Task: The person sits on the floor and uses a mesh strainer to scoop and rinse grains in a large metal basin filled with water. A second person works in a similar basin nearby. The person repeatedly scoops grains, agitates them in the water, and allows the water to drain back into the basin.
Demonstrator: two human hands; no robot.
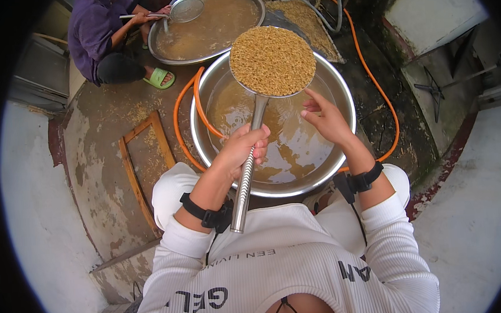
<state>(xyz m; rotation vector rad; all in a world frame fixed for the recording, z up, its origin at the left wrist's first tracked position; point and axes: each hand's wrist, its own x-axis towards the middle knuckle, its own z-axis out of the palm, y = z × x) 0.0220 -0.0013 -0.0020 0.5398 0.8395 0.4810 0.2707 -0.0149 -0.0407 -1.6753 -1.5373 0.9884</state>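
My left hand [245,147] grips the ribbed metal handle of a long skimmer ladle [245,191]. Its round head is heaped with golden-brown grain [272,61] and hangs above the far part of a large steel basin [348,103]. Cloudy, brownish water [272,166] stands in the basin, with light glinting on its surface. Just below the ladle head's right edge is my right hand [324,116], holding nothing, its index finger stretched towards the rim. Whether that fingertip touches the rim I cannot tell.
An orange hose [178,118] loops over the basin's left rim; another orange stretch [372,78] curves along the right. Beyond, a person [92,37] crouches with a skimmer [187,9] over a second basin [260,9]. Spread grain [307,21] and a wooden frame [132,176] lie on the floor.
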